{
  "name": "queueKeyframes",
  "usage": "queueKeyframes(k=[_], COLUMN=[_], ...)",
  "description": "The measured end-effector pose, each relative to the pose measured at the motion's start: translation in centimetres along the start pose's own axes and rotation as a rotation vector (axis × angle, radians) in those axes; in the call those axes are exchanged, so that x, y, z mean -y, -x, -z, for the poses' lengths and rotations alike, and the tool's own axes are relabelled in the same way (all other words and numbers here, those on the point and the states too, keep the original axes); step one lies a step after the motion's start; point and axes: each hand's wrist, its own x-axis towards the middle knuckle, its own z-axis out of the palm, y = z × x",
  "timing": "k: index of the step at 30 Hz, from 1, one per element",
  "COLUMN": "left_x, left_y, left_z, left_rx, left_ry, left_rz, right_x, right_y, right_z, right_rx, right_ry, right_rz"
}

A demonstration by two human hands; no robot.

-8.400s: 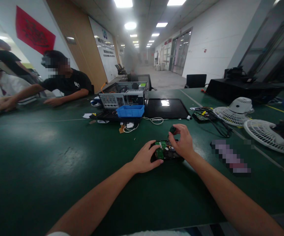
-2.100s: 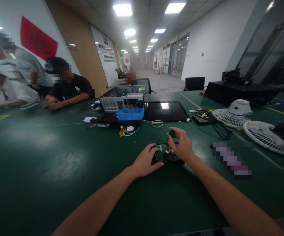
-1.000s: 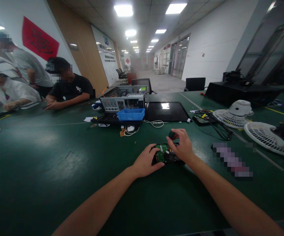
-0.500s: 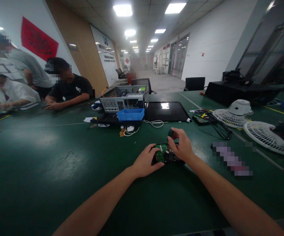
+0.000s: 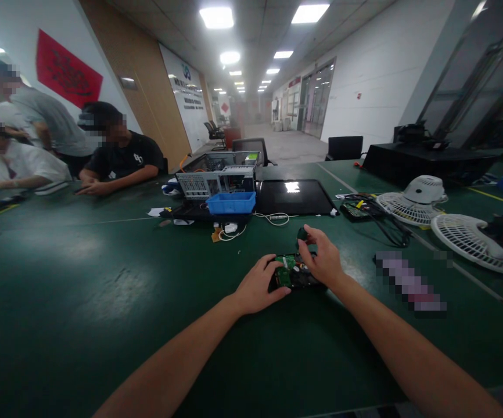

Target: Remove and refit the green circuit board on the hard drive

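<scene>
A black device with an exposed green circuit board (image 5: 284,277) lies on the green table (image 5: 116,342). Around its left end my left hand (image 5: 260,285) is wrapped, thumb at the near edge and fingers on the far side and board. My right hand (image 5: 323,258) is over the device's right part, its thumb and fingers pinching a small dark round piece (image 5: 302,234) above the far edge. The right palm hides some of the device.
Beyond the device are a blue tray (image 5: 231,203), an opened metal computer case (image 5: 216,181), a dark flat panel (image 5: 295,198) and a white cable. Fan parts (image 5: 473,241) and black cables lie to the right. Seated people (image 5: 125,157) are at the left.
The small dark piece in my right hand has shifted slightly left and turned a little. My left hand and the device look unmoved.
</scene>
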Motion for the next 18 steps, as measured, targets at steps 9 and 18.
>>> queueKeyframes(k=[9, 18], left_x=[-0.12, -0.06], left_y=[0.03, 0.02], left_z=[0.02, 0.02], left_rx=[-0.01, -0.011], left_ry=[-0.01, -0.002], left_rz=[-0.021, -0.023], right_x=[-0.16, 0.05], right_y=[-0.32, -0.44], right_z=[-0.17, 0.31], right_rx=[-0.063, -0.024], right_ry=[-0.062, -0.064], right_rz=[0.028, 0.034])
